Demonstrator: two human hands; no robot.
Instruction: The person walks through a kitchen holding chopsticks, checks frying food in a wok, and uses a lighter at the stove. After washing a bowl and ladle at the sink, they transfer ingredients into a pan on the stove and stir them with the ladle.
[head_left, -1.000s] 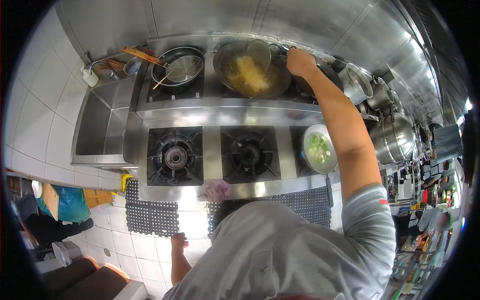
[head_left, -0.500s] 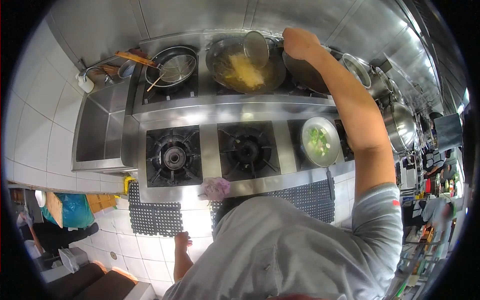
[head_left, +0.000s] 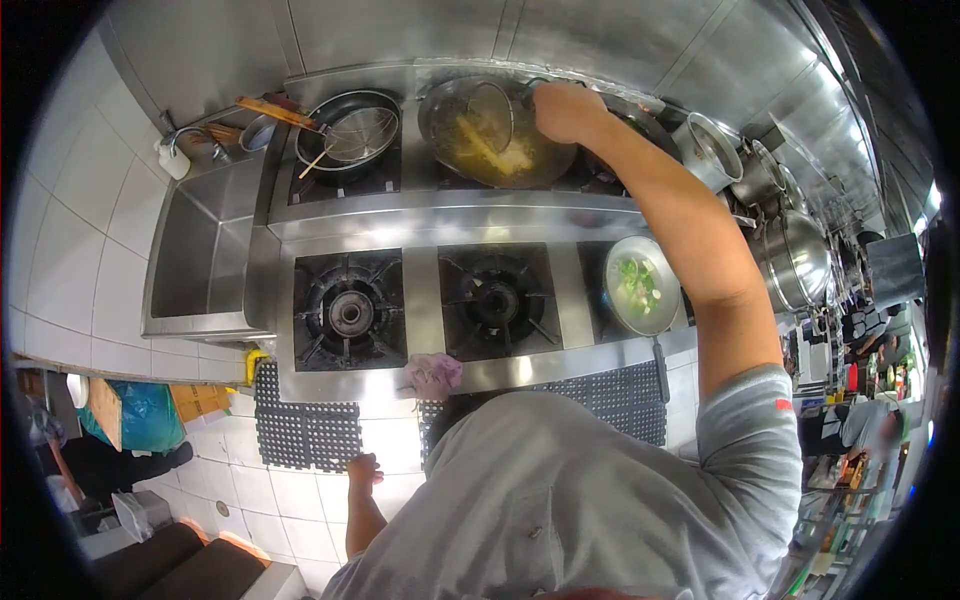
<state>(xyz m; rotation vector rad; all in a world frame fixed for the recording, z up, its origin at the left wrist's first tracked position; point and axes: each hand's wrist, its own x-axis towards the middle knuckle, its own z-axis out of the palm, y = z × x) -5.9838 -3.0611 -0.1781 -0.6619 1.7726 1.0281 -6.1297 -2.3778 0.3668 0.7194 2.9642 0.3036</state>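
Your right hand (head_left: pixel 567 112) works a round skimmer (head_left: pixel 491 118) in the wok (head_left: pixel 545 165).
Nearest, your left hand (head_left: pixel 365 468) hangs over the tiled floor (head_left: pixel 390 440), fingers curled; you cannot tell how tightly they close. Beyond it, a purplish cloth (head_left: pixel 434 375) lies on the front edge of the stove (head_left: pixel 380 385), and a pale pan (head_left: pixel 622 318) of green pieces (head_left: pixel 637 284) sits to the right. Farther back, your right fingers are clenched at the skimmer's mostly hidden handle, over yellowish food (head_left: pixel 514 160) in the wok.
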